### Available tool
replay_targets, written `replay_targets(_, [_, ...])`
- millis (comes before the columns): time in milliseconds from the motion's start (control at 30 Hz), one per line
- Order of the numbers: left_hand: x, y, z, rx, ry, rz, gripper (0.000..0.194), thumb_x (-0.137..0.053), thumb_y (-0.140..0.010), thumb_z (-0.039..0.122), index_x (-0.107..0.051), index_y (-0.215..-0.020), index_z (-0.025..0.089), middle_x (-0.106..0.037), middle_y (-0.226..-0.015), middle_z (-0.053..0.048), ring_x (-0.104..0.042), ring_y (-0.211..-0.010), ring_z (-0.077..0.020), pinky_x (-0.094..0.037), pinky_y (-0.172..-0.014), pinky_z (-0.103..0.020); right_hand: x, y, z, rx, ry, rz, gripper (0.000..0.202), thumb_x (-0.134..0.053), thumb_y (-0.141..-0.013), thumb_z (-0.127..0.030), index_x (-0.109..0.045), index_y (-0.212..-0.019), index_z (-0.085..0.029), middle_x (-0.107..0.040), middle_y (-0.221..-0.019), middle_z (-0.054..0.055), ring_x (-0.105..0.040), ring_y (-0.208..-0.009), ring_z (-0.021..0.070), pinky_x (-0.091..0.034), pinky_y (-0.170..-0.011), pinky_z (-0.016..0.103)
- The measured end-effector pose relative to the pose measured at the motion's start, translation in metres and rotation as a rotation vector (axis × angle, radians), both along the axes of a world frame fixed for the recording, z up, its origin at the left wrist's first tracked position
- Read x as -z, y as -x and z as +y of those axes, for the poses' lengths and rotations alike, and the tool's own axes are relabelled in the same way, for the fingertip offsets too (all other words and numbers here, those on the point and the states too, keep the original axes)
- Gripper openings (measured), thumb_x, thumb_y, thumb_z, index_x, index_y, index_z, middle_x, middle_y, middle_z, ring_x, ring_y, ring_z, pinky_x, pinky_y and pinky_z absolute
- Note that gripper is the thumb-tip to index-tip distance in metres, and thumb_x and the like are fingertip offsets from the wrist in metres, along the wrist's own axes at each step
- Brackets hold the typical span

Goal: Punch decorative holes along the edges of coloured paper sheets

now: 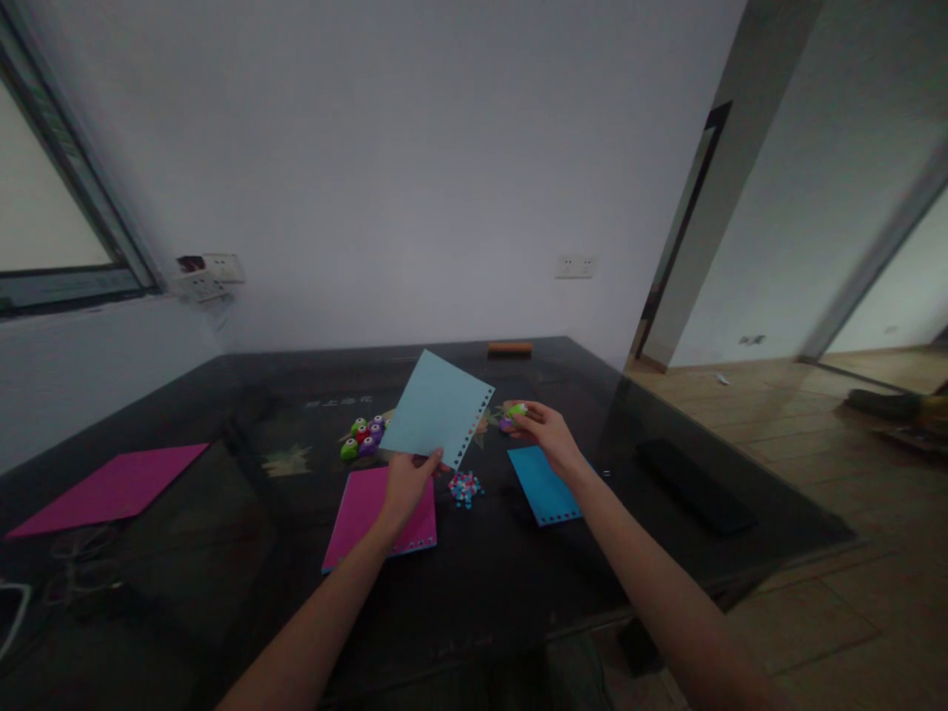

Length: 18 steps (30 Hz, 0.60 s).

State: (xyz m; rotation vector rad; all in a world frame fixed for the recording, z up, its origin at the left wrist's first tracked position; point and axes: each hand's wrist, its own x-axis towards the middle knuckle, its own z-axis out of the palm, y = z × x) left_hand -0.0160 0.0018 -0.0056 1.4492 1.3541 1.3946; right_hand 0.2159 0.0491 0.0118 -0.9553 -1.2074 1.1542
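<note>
My left hand (415, 479) is closed on the lower corner of a pale blue sheet of paper (436, 407), held tilted above the table. Small punched holes line the sheet's right edge. Away to the right, my right hand (544, 430) pinches a small green craft punch (518, 410). A purple one (507, 425) shows just beside it; whether it is held too, I cannot tell. Beneath my left wrist lies a stack of pink paper (362, 504) with holes along its near edge. Pink and blue paper bits (465, 488) are heaped between the hands.
Several coloured punches (362, 436) cluster left of the sheet. Blue paper (544, 489) with punched holes lies under my right forearm. Pink paper (118, 484) is at far left, a long black object (696, 484) at right, a brown object (510, 348) at the back edge.
</note>
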Motion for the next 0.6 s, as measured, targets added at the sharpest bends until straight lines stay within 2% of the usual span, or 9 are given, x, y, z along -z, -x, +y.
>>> replay_targets(67, [-0.002, -0.001, -0.001, 0.007, 0.006, 0.006, 0.018, -0.061, -0.067, 0.031, -0.058, -0.067, 0.014, -0.064, -0.055, -0.004, -0.062, -0.053, -0.0199, -0.049, -0.054, -0.029, -0.003, -0.015, 0.016, 0.061, -0.049, -0.054, 0.039, -0.069, -0.061, -0.039, -0.060, -0.092, -0.017, -0.066, -0.089, 0.008, -0.063, -0.073, 0.0194, -0.051, -0.065, 0.033])
replay_targets(133, [-0.004, -0.001, -0.002, 0.011, 0.009, 0.007, 0.017, -0.062, -0.067, 0.030, -0.058, -0.066, 0.013, -0.063, -0.052, -0.003, -0.061, -0.052, -0.0190, -0.048, -0.053, -0.028, -0.002, -0.031, 0.034, 0.181, -0.129, -0.186, 0.036, -0.066, -0.064, -0.039, -0.060, -0.091, -0.016, -0.066, -0.091, 0.008, -0.062, -0.080, 0.0206, -0.051, -0.069, 0.034])
replay_targets(200, [-0.005, -0.002, -0.001, 0.010, 0.014, 0.002, 0.015, -0.062, -0.066, 0.027, -0.058, -0.067, 0.013, -0.063, -0.051, -0.002, -0.061, -0.051, -0.0183, -0.048, -0.052, -0.028, 0.005, -0.044, 0.049, 0.286, -0.153, -0.486, 0.031, -0.061, -0.069, -0.035, -0.062, -0.091, -0.014, -0.066, -0.088, 0.008, -0.062, -0.082, 0.0207, -0.049, -0.072, 0.033])
replay_targets(267, [-0.004, -0.002, -0.001, 0.011, 0.026, -0.005, 0.014, -0.061, -0.066, 0.026, -0.058, -0.067, 0.012, -0.063, -0.052, -0.002, -0.061, -0.050, -0.0179, -0.048, -0.051, -0.027, 0.016, -0.054, 0.059, 0.363, -0.109, -0.813, 0.026, -0.059, -0.071, -0.029, -0.063, -0.093, -0.014, -0.067, -0.090, 0.008, -0.061, -0.084, 0.0194, -0.046, -0.076, 0.031])
replay_targets(433, [0.000, -0.003, -0.001, 0.043, 0.039, -0.032, 0.015, -0.062, -0.066, 0.027, -0.058, -0.069, 0.012, -0.064, -0.055, -0.002, -0.061, -0.050, -0.0174, -0.049, -0.052, -0.028, 0.039, -0.062, 0.063, 0.412, -0.066, -0.971, 0.023, -0.062, -0.069, -0.021, -0.066, -0.091, -0.015, -0.066, -0.095, 0.010, -0.060, -0.089, 0.0212, -0.042, -0.080, 0.030])
replay_targets(600, [0.002, -0.005, -0.001, 0.067, 0.038, -0.017, 0.015, -0.063, -0.066, 0.027, -0.058, -0.070, 0.012, -0.063, -0.054, -0.002, -0.061, -0.050, -0.0172, -0.050, -0.054, -0.028, 0.041, -0.064, 0.060, 0.374, -0.072, -1.148, 0.023, -0.061, -0.072, -0.023, -0.064, -0.094, -0.018, -0.065, -0.096, 0.007, -0.059, -0.089, 0.0184, -0.041, -0.076, 0.026])
